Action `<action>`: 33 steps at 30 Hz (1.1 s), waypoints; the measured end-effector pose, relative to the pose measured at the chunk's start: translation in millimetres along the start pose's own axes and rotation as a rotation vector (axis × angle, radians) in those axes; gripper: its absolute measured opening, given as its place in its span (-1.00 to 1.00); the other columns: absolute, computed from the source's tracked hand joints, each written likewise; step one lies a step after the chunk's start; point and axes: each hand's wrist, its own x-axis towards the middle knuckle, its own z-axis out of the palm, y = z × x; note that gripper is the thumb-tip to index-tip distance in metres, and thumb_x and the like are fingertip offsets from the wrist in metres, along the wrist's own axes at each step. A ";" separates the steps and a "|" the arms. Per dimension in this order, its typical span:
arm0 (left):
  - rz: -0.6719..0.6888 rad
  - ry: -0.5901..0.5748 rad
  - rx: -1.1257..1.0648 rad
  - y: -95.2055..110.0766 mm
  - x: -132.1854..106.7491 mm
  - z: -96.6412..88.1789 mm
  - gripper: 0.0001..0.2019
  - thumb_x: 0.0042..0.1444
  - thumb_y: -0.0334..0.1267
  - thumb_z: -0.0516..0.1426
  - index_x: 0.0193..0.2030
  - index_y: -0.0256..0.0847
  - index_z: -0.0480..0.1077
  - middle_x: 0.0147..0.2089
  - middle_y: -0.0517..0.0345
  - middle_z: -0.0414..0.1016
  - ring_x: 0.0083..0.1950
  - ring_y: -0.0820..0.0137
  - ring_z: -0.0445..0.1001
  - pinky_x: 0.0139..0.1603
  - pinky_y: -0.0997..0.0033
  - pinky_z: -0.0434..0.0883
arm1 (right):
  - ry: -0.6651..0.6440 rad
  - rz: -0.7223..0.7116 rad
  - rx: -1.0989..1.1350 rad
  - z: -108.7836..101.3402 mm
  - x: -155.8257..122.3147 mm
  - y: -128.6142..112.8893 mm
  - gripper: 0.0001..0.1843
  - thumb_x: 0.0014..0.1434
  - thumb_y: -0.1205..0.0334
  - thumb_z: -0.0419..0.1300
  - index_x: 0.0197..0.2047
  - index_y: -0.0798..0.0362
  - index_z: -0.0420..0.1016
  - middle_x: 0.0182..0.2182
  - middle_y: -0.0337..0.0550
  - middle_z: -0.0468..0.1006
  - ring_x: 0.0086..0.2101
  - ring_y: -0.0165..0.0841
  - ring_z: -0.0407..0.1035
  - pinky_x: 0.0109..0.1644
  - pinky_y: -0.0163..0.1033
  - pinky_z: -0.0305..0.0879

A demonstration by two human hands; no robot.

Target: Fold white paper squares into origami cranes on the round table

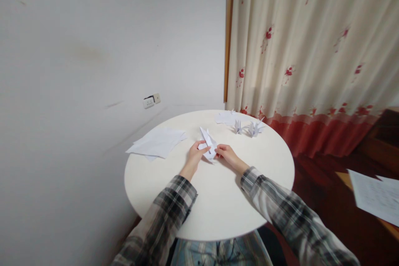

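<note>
A partly folded piece of white paper (208, 138) is held between my two hands, a little above the middle of the round white table (218, 208). My left hand (197, 153) grips its left side, thumb lying across the front. On the right edge, my right hand (228, 153) pinches the paper with the fingertips. The sheet has pointed corners and layered flaps; its lower tip points toward me. My fingers hide parts of both sides.
Loose white sheets (158, 141) lie at the table's left. Folded paper cranes (255, 128) stand at the back right, near more white paper (225, 117). A wall with a socket (149, 102) is at the left, a curtain (296, 50) behind. Printed sheets (374, 193) lie at far right.
</note>
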 end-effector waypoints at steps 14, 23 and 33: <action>0.087 0.106 0.081 3.1 -0.5 -0.2 -0.63 -0.28 -0.24 0.28 -0.25 -0.25 0.39 -0.32 0.12 0.43 -0.32 0.37 0.42 -0.34 0.43 0.35 | 0.048 0.025 0.087 2.7 -7.3 -11.9 -0.72 -0.25 0.31 0.22 -0.40 0.04 0.25 -0.68 -0.40 0.38 -0.63 -0.50 0.26 -0.52 -0.39 0.09; 0.084 0.137 0.089 4.4 0.5 -0.1 -0.62 -0.25 -0.35 0.25 -0.20 -0.25 0.34 -0.29 0.12 0.44 -0.26 0.38 0.42 -0.24 0.42 0.35 | 0.022 -0.123 -0.054 0.4 1.7 -0.9 -0.99 -0.22 0.34 0.13 -0.59 0.09 0.37 -0.63 -0.33 0.37 -0.55 -0.49 0.22 -0.39 -0.35 0.13; 0.125 0.158 0.129 2.7 2.9 -0.2 -0.59 -0.25 -0.34 0.25 -0.17 -0.25 0.32 -0.25 0.11 0.41 -0.24 0.39 0.39 -0.22 0.42 0.33 | 0.121 -0.189 -0.277 1.2 -3.2 -1.5 -0.71 -0.21 0.41 0.08 -0.35 0.08 0.46 -0.43 -0.22 0.48 -0.41 -0.41 0.32 -0.32 -0.32 0.25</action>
